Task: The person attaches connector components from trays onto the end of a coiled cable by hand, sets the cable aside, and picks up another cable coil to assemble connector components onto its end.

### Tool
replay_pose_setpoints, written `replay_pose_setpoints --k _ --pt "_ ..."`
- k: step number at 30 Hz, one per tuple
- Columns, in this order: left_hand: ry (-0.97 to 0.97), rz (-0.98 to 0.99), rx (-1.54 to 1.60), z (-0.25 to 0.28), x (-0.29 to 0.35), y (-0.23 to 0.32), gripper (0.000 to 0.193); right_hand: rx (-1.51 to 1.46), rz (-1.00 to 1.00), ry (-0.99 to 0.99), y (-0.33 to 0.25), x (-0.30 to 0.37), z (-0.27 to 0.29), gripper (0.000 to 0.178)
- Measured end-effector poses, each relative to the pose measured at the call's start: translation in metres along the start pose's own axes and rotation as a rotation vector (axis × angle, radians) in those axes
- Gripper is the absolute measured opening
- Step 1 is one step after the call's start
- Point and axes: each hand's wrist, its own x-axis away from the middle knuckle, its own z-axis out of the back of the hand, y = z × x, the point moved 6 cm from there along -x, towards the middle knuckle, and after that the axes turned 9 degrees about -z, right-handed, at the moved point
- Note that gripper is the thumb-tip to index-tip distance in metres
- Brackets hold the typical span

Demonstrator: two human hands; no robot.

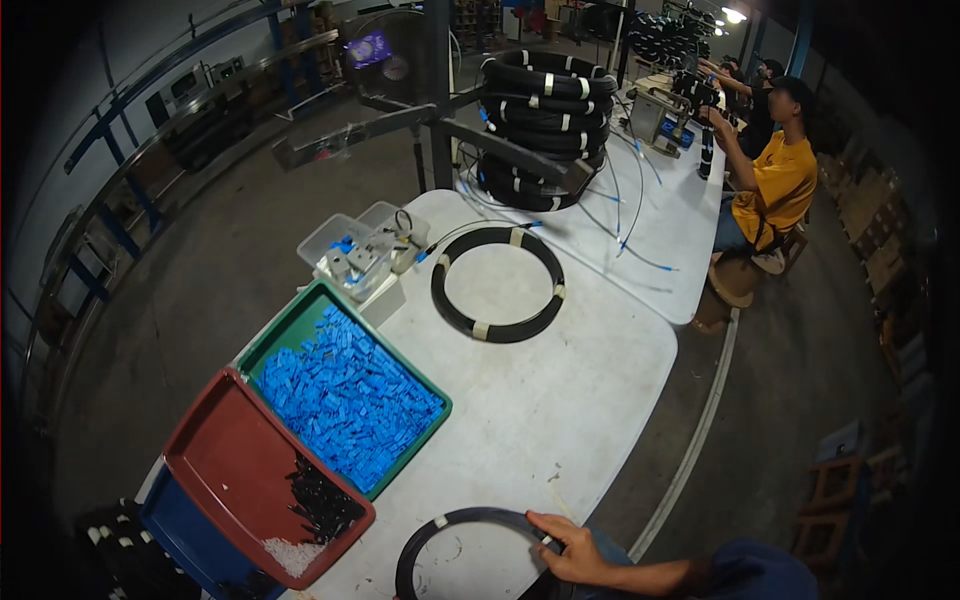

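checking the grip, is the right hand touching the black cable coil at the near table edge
Touching. The head view shows the right hand with its fingers curled over the rim of the black cable coil.

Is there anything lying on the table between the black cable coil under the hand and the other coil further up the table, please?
Nothing visible does. The right hand grips the near black cable coil; bare white table lies between it and the far coil. The green tray sits off to the left.
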Motion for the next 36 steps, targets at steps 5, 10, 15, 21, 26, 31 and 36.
replay_pose_setpoints --k 5,10,15,21,26,31,36 --pt "-0.133 -0.081 0.067 -0.062 -0.056 0.099 0.062 0.094 -0.037 0.199 -0.047 -0.058 0.093 0.056" --pt "-0.145 -0.340 0.211 -0.160 -0.142 0.179 0.070 0.095 0.089 0.346 -0.077 -0.161 0.178 0.055" --pt "-0.043 -0.517 0.173 -0.251 -0.232 0.245 0.074 -0.021 0.082 0.399 -0.068 -0.291 0.220 0.053" --pt "-0.044 -0.482 0.189 -0.325 -0.315 0.265 0.077 -0.047 0.159 0.424 -0.053 -0.402 0.233 0.053" --pt "-0.094 -0.392 0.272 -0.362 -0.347 0.246 0.080 -0.069 0.087 0.368 -0.034 -0.447 0.229 0.054" --pt "-0.076 -0.346 0.271 -0.372 -0.354 0.239 0.080 -0.016 0.109 0.366 -0.029 -0.462 0.224 0.053" --pt "-0.084 -0.321 0.293 -0.375 -0.356 0.234 0.080 -0.050 -0.001 0.339 -0.021 -0.469 0.221 0.052"
